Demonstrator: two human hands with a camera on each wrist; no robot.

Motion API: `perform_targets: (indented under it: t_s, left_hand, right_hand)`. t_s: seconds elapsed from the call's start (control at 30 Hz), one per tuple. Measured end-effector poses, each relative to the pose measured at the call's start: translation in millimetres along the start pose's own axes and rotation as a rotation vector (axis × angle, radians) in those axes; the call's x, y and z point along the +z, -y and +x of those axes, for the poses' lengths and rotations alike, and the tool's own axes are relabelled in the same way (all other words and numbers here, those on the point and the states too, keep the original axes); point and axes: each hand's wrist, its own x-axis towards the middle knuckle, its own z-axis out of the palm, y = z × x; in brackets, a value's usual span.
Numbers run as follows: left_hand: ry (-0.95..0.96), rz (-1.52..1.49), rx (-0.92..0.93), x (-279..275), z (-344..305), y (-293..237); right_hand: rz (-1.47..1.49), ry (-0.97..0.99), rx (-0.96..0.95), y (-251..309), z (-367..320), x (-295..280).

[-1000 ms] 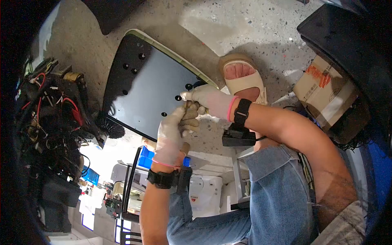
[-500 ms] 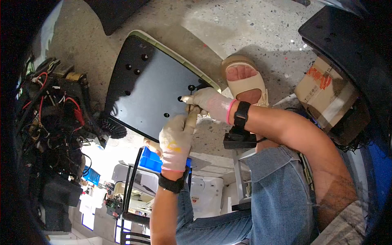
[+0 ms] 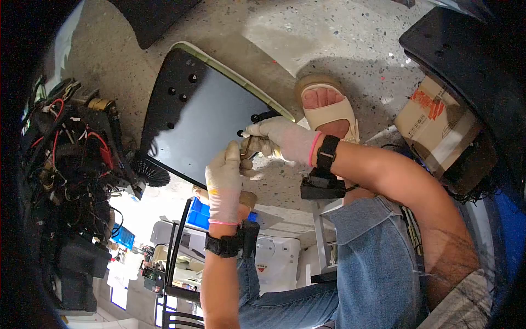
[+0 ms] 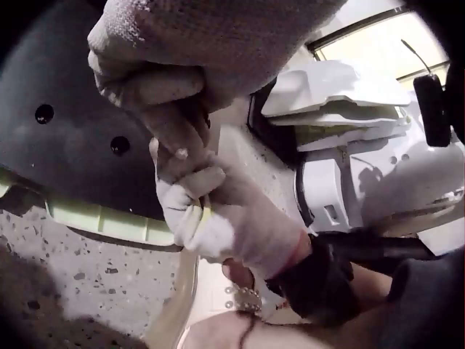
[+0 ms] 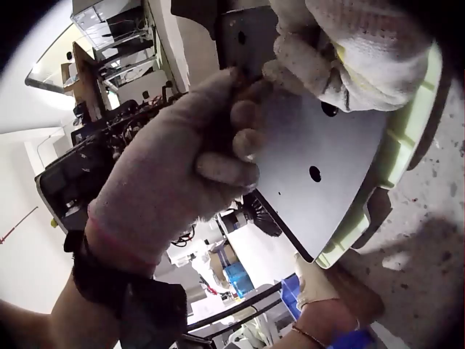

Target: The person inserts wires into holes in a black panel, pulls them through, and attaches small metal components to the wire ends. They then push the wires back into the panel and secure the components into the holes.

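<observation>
A black panel (image 3: pixel 203 115) with round holes and a pale green rim (image 3: pixel 241 79) lies tilted in front of me. My left hand (image 3: pixel 223 178), in a whitish work glove, has its fingers curled by the panel's near edge. My right hand (image 3: pixel 287 140), gloved alike, reaches over the panel's right corner with its fingertips by a hole. Between the two hands both pinch a thin brownish metal rod (image 3: pixel 249 147) that looks like a hex key, mostly hidden by fingers. In the right wrist view the left hand's fingers (image 5: pixel 247 120) meet the right hand's fingertips above the panel.
A heap of wires and dark machine parts (image 3: pixel 71 148) stands on the left, with a round black brush (image 3: pixel 150 172) beside it. A sandalled foot (image 3: pixel 323 104) is close behind my right hand. Right stands a cardboard box (image 3: pixel 438 120). A blue bin (image 3: pixel 200 213) sits below the panel.
My left hand turns at the wrist, first rolling over toward the right hand, then back to the left. The right hand keeps nearly the same place on the panel.
</observation>
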Motion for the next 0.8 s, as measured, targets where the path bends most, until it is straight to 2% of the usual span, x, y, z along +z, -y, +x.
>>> perform_targets:
  t_s: [0.03,0.1,0.13,0.2,0.23,0.3,0.33,0.4,0.43,0.53,0.57,0.6,0.63,0.67,0.7,0.73,0.77,0.8]
  left_hand:
    - [0.001,0.001,0.0,-4.1,5.2,9.8]
    - [-0.167,0.521,0.401,-8.4,8.0,20.8]
    - [-0.166,0.521,0.401,-9.2,4.3,21.3]
    - [-0.227,0.779,0.738,-8.6,-4.9,17.1]
    - [-0.226,0.777,0.738,-7.6,-6.7,15.7]
    - [-0.099,0.845,0.731,-5.9,-11.3,10.6]
    - [-0.102,0.846,0.73,-3.3,-14.7,5.1]
    - [-0.169,1.102,0.811,4.6,-19.3,-7.5]
    - [-0.165,1.1,0.813,6.0,-16.6,-7.4]
    - [-0.147,1.142,0.806,8.1,-10.4,-1.0]
    - [-0.163,0.913,0.729,8.2,-8.9,2.4]
    - [-0.176,0.686,0.648,8.4,-9.5,0.9]
    - [-0.177,0.686,0.647,7.9,-9.6,-3.1]
    - [-0.113,0.392,0.358,7.2,-9.2,-9.4]
    - [-0.047,0.096,0.07,6.7,-9.3,-14.2]
    - [-0.037,0.062,-0.002,3.0,-4.9,-9.8]
    - [-0.036,0.063,-0.002,0.5,-1.7,-2.4]
    - [-0.091,0.185,0.181,-1.3,-0.8,4.2]
  right_hand:
    - [0.141,0.0,0.048,-0.7,1.9,0.6]
    - [0.083,-0.012,0.067,0.1,3.5,0.8]
    - [0.024,-0.024,0.086,1.0,3.4,1.3]
    - [-0.027,-0.05,0.099,4.8,-0.1,2.5]
    - [-0.08,-0.075,0.112,6.2,-2.0,3.8]
    - [-0.07,-0.116,0.093,4.0,-1.1,8.1]
    - [-0.059,-0.156,0.072,3.1,0.0,9.8]
    - [-0.158,-0.145,0.037,2.2,0.5,8.3]
    - [-0.258,-0.137,0.001,1.9,0.0,6.3]
    - [-0.222,-0.103,0.054,3.6,-1.4,6.9]
    - [-0.223,-0.102,0.053,1.1,-0.7,3.7]
    - [-0.18,-0.009,-0.032,-0.2,-2.9,0.4]
    - [-0.137,0.083,-0.116,-1.0,-3.6,-1.6]
    - [-0.137,0.084,-0.117,-1.2,-1.6,-1.4]
    - [-0.03,0.061,-0.036,-1.4,0.8,-0.7]
    - [0.078,0.037,0.045,-0.1,0.9,0.4]
    - [0.079,0.036,0.045,0.0,1.2,-0.4]
    - [0.015,0.054,0.033,0.5,1.3,-1.0]
